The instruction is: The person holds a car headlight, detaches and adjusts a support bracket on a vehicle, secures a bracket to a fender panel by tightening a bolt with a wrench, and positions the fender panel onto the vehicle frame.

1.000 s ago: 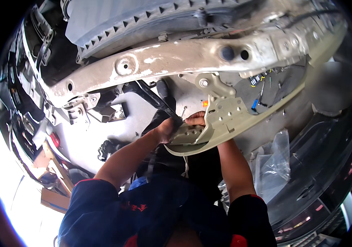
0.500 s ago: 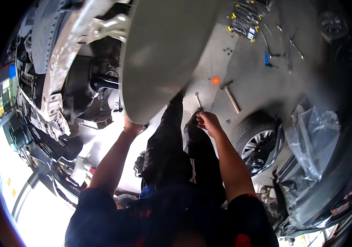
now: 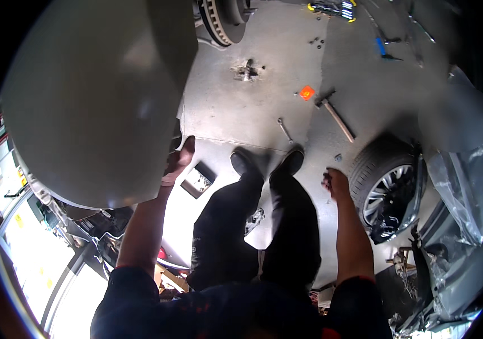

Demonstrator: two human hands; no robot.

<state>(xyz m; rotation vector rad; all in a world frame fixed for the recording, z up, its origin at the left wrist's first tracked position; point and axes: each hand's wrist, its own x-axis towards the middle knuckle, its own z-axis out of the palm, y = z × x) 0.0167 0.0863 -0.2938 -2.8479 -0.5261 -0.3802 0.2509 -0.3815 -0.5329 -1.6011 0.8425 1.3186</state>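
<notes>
Right hand [image 3: 337, 185], loosely curled, has moved out near the wheel [image 3: 361, 176]; grey panel [image 3: 94, 101] looms at the person's left, left hand [image 3: 179, 163] by its edge. Whether either grip holds anything, I can't tell.

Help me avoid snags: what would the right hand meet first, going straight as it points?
Likely the small grey piece on the floor, then the hammer; depth is unclear, so the hand may pass above.

large panel [image 3: 97, 101] blocking upper left, wheel [image 3: 385, 195] close outside right hand [image 3: 337, 183], passage between wrench [image 3: 285, 130] and hammer [image 3: 338, 120]
</notes>
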